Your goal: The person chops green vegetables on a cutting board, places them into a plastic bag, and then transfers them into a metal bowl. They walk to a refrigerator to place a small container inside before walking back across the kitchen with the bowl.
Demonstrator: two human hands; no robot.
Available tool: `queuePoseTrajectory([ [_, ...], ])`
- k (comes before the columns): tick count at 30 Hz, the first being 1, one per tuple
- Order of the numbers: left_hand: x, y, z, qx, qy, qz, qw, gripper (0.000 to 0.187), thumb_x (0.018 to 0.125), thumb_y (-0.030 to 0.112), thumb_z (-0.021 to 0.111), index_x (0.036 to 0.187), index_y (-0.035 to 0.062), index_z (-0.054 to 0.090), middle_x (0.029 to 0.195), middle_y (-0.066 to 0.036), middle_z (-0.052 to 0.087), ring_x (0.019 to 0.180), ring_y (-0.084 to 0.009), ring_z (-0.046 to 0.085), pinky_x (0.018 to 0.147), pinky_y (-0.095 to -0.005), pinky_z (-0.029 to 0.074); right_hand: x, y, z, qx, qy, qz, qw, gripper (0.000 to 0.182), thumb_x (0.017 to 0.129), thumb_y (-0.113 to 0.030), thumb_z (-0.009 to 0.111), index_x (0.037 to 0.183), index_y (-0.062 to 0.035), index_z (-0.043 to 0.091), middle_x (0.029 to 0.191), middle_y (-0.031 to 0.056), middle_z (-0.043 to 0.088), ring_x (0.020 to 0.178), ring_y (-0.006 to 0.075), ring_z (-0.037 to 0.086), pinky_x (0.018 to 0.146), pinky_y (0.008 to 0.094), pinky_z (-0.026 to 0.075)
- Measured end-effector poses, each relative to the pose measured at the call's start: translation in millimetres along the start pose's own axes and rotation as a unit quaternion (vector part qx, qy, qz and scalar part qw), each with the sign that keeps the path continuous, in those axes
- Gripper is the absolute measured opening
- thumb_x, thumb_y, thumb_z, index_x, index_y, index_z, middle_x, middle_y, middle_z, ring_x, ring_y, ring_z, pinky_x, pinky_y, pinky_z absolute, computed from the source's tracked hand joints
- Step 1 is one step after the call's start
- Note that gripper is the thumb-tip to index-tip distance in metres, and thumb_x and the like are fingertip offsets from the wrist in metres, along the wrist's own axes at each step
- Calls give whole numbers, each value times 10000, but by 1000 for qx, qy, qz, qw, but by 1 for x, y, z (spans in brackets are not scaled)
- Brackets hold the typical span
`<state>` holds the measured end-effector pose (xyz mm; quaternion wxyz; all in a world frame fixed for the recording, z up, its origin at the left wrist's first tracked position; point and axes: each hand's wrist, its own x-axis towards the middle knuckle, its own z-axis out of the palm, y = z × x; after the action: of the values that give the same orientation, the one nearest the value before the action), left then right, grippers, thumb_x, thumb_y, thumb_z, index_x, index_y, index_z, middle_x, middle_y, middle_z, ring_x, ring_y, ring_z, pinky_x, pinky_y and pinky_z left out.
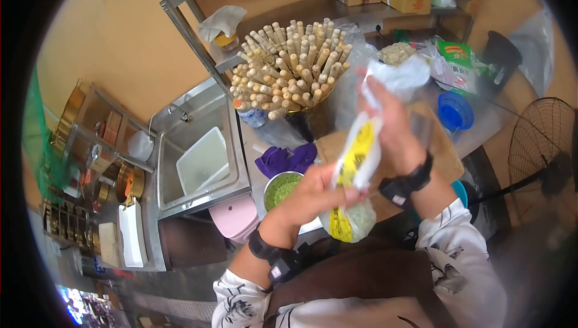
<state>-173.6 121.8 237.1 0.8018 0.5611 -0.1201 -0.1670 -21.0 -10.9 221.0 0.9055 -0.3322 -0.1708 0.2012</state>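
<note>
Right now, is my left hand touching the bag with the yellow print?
Touching. The head view shows the left hand gripping the bag, with the thumb lying across its front.

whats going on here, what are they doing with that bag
A person is handling a plastic bag with yellow print. The left hand grips it above its pale, filled bottom, and the right hand is at its upper part. A bowl of chopped green food sits nearby, with a cutting board behind.
</note>
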Motion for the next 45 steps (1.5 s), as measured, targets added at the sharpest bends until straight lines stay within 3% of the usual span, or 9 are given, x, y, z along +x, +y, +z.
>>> queuePoseTrajectory([
  [3, 18, 6, -5, -200, 72, 185, 959, 290, 845, 126, 554, 1092, -25, 535, 1058, -98, 590, 923, -162, 572, 819, -293, 447, -26, 39, 8, 86, 88, 177, 977, 284, 899, -244, 502, 1116, -62, 518, 894, 42, 571, 799, 132, 547, 721, 249, 447],
  [4, 22, 20, 5, -168, 140, 242, 945, 328, 848, 114, 550, 1143, -25, 508, 1124, -105, 562, 972, -174, 557, 861, -311, 431, -30, 58, 2, 261, -171, 203, 928, 320, 904, -210, 489, 1182, -53, 480, 1104, 92, 548, 989, 182, 533, 850, 284, 430],
  [7, 28, 28, 0, -3, 292, 310, 905, 362, 848, 50, 543, 1200, -21, 495, 1186, -102, 548, 1030, -165, 540, 905, -298, 407, -63, 110, -4, -73, -82, -18, 994, 369, 893, -107, 464, 1251, -34, 418, 1243, 103, 468, 1137, 193, 442, 939, 316, 374],
  [10, 39, -4, -14, 189, 415, 343, 821, 282, 827, 20, 568, 1105, -30, 571, 1083, -89, 611, 954, -118, 557, 828, -245, 429, -84, 126, -11, -299, -121, -53, 945, 174, 864, -161, 477, 1007, -72, 521, 815, 40, 566, 677, 160, 559, 557, 269, 452],
  [18, 41, -46, -59, 437, 560, 254, 657, 221, 787, 142, 633, 722, -45, 533, 661, -193, 549, 577, -332, 509, 530, -374, 386, -107, 107, -1, -635, -222, -293, 679, 150, 647, -75, 604, 767, -27, 529, 725, 115, 495, 618, 269, 548, 528, 354, 445],
  [24, 9, -22, -42, 307, 232, 159, 909, 254, 838, 86, 595, 1057, -41, 573, 1015, -63, 616, 921, -135, 556, 794, -264, 443, -96, 55, 10, -338, -20, -59, 939, 84, 821, -52, 546, 744, -35, 577, 660, 42, 560, 546, 92, 487, 471, 258, 381],
  [31, -4, -17, -28, 576, 228, 140, 772, 314, 718, 84, 698, 1005, 28, 583, 890, -91, 605, 814, -201, 587, 720, -302, 463, -76, 0, 13, -329, -68, 119, 934, 59, 822, -72, 573, 819, -14, 586, 666, 8, 570, 518, 47, 470, 448, 183, 350],
  [38, -26, -2, -7, 357, 50, 107, 927, 269, 694, 42, 666, 949, 42, 582, 870, -99, 606, 803, -215, 586, 723, -302, 454, -61, -3, 19, -149, -226, 9, 963, 506, 810, -331, 536, 1151, 43, 509, 1195, 177, 507, 1084, 256, 499, 934, 367, 368],
  [45, -46, -14, -14, 291, -39, 32, 955, 279, 710, 34, 686, 976, 16, 604, 1016, -106, 604, 935, -217, 585, 807, -305, 451, -65, 17, 19, -343, -458, 49, 819, 441, 784, -216, 581, 1164, 0, 524, 1168, 162, 513, 1088, 284, 469, 934, 369, 349],
])
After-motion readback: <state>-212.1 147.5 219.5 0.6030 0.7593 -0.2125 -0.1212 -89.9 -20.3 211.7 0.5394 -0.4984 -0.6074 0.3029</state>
